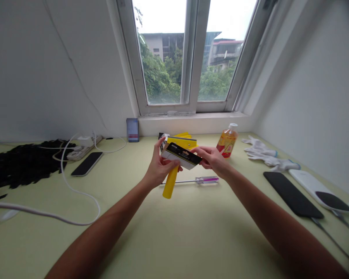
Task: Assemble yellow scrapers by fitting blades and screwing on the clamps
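Head view: my left hand [162, 167] is closed around a yellow tool handle [170, 183] and a black-and-white card sleeve [181, 155], both held above the desk. My right hand [212, 160] pinches the sleeve's right edge between fingers and thumb. So far, the sleeve is in both hands. A clear-handled screwdriver [206, 179] lies unheld on the pale green desk [139, 236] just below, with a yellow flat piece [181, 140] behind my hands.
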Motion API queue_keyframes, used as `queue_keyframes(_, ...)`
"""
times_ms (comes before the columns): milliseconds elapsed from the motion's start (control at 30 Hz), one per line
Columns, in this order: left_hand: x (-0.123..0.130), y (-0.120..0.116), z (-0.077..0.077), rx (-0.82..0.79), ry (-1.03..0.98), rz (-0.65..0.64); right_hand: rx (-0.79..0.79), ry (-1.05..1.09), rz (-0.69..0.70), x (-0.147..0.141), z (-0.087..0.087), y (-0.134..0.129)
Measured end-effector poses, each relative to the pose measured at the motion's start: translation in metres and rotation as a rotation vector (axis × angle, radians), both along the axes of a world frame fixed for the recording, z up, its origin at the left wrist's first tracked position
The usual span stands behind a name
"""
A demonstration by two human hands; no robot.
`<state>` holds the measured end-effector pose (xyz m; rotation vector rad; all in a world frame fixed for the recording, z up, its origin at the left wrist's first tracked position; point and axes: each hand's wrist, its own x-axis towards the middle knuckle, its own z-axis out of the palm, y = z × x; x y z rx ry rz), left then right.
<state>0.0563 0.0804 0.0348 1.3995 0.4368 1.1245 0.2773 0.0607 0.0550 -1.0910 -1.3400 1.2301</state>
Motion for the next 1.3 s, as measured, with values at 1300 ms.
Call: queue_keyframes(1300, -0.022, 0.010, 0.009, 0.483, 0.675, -0.050, 0.412, 0.345, -0.459, 0.029, 0.039, -0.005)
